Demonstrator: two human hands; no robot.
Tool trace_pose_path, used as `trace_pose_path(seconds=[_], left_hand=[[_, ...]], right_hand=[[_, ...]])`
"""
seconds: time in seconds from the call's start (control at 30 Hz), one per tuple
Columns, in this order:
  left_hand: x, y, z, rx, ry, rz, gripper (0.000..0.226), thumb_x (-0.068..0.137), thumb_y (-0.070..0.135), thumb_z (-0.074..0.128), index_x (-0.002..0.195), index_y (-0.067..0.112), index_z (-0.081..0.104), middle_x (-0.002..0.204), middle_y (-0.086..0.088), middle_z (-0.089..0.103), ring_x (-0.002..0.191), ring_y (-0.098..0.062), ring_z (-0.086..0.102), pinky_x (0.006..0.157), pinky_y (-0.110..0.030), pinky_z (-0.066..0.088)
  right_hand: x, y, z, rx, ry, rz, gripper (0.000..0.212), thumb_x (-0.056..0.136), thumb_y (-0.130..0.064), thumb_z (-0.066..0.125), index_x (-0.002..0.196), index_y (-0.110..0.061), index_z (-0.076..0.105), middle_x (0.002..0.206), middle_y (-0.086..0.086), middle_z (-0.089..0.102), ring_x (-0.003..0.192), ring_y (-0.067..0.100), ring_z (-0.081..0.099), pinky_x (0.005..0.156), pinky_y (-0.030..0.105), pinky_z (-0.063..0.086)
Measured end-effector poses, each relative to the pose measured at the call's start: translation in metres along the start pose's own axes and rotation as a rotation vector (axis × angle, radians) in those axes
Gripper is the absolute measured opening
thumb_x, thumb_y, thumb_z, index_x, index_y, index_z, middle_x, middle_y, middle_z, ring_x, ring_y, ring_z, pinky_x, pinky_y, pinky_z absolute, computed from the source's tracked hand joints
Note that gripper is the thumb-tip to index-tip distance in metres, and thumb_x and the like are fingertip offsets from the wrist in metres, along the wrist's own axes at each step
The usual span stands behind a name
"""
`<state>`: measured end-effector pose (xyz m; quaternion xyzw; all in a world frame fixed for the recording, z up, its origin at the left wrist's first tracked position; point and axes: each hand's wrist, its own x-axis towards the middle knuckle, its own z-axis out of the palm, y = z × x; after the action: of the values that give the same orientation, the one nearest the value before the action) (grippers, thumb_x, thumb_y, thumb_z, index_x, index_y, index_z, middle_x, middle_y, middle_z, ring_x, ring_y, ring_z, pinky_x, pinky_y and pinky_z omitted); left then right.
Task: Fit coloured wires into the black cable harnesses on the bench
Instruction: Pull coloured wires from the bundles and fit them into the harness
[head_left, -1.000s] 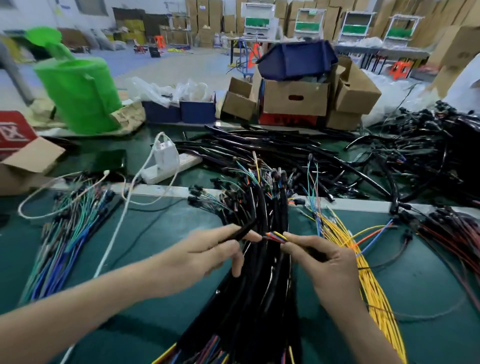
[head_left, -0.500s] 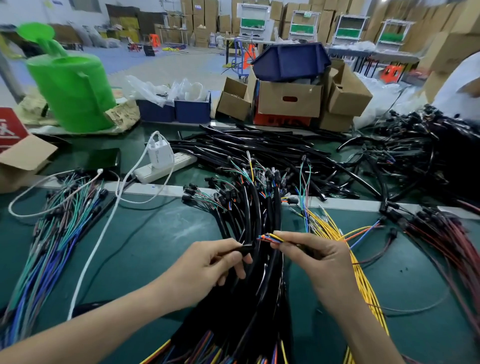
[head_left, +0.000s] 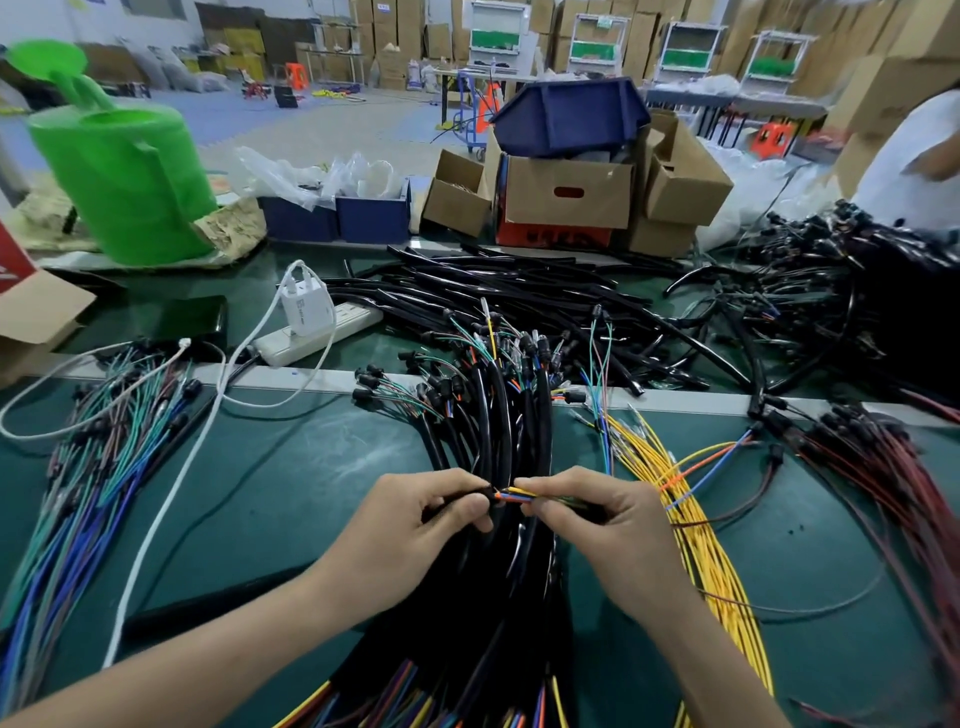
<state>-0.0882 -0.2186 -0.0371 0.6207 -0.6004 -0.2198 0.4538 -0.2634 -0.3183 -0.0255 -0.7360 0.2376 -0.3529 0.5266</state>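
Dead centre, low over the bench (head_left: 311, 493): pinching the end of a black harness sleeve (head_left: 470, 498) with left hand (head_left: 415, 525), thumb and fingers curled round it. Gripping a small bunch of coloured wires (head_left: 511, 496) in right hand (head_left: 597, 525), fingertips closed on it, with orange, blue and yellow tips right at the sleeve mouth. Already inside or only touching: cannot tell. Looks like mid-insertion.

Handling, as a judgement:
- Light, no weight worth mentioning.
- Limp wires, likely to buckle if pushed from far back. Grip close behind the tips, feed in short strokes.
- Sleeve flexible but firmer than the wires. Hold right at the mouth to keep the opening steady and in line.
- Smooth insulation, probably slippery. Pinch, don't cradle.
- Watch for one strand splaying past the rim.

Other stock: black bundle (head_left: 498, 415) running 12 to 6 under the hands, loose yellow wires (head_left: 691, 519) at 3 to 5.

Writing: small print on white charger (head_left: 304, 301) at 10, too small to read. Red sign (head_left: 10, 265) at 9, white marks cut off by the frame edge, unreadable. No brand legible anywhere.
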Motion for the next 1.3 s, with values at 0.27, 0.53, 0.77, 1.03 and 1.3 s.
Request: trace_pose_path(seconds=[0.27,0.53,0.77,1.03,1.3], left_hand=[[-0.001,-0.001,0.001,0.141,0.017,0.035,0.023,0.084,0.031,0.062,0.104,0.028,0.072,0.083,0.022,0.068,0.079,0.005,0.062,0.072,-0.007,0.041],[-0.002,0.000,0.003,0.138,0.083,0.052,0.021,0.082,0.014,0.071,0.101,0.022,0.073,0.086,0.030,0.066,0.079,0.012,0.060,0.072,-0.003,0.039],[-0.001,0.001,0.003,0.123,0.090,0.038,0.020,0.083,0.012,0.070,0.099,0.025,0.071,0.073,0.034,0.061,0.060,0.010,0.057,0.062,-0.003,0.039],[-0.002,0.000,0.010,0.042,0.118,-0.061,0.024,0.085,0.009,0.068,0.092,0.032,0.069,0.058,0.013,0.062,0.047,-0.005,0.056,0.054,-0.014,0.046],[-0.003,0.002,0.015,-0.043,0.184,-0.082,0.021,0.087,0.011,0.065,0.091,0.031,0.067,0.068,0.002,0.068,0.048,-0.009,0.060,0.054,-0.021,0.050]], right_hand=[[-0.001,0.003,0.003,-0.060,0.022,0.023,0.029,0.078,0.006,0.069,0.086,-0.021,0.078,0.078,-0.003,0.073,0.073,0.014,0.067,0.065,0.018,0.049],[-0.001,0.003,0.005,-0.059,0.016,0.088,0.028,0.079,0.000,0.070,0.082,-0.027,0.078,0.069,0.003,0.071,0.059,0.010,0.056,0.055,0.018,0.040],[-0.002,0.006,0.008,-0.019,0.072,0.078,0.031,0.080,0.000,0.069,0.083,-0.030,0.077,0.075,0.005,0.073,0.068,0.028,0.064,0.062,0.032,0.048],[-0.006,0.008,0.018,-0.066,0.163,0.029,0.022,0.080,0.000,0.071,0.082,-0.022,0.074,0.065,-0.015,0.068,0.056,-0.002,0.057,0.056,0.008,0.039],[-0.007,0.011,0.022,-0.076,0.180,0.020,0.020,0.080,-0.002,0.070,0.077,-0.022,0.071,0.064,-0.004,0.066,0.054,0.004,0.051,0.054,0.019,0.041]])
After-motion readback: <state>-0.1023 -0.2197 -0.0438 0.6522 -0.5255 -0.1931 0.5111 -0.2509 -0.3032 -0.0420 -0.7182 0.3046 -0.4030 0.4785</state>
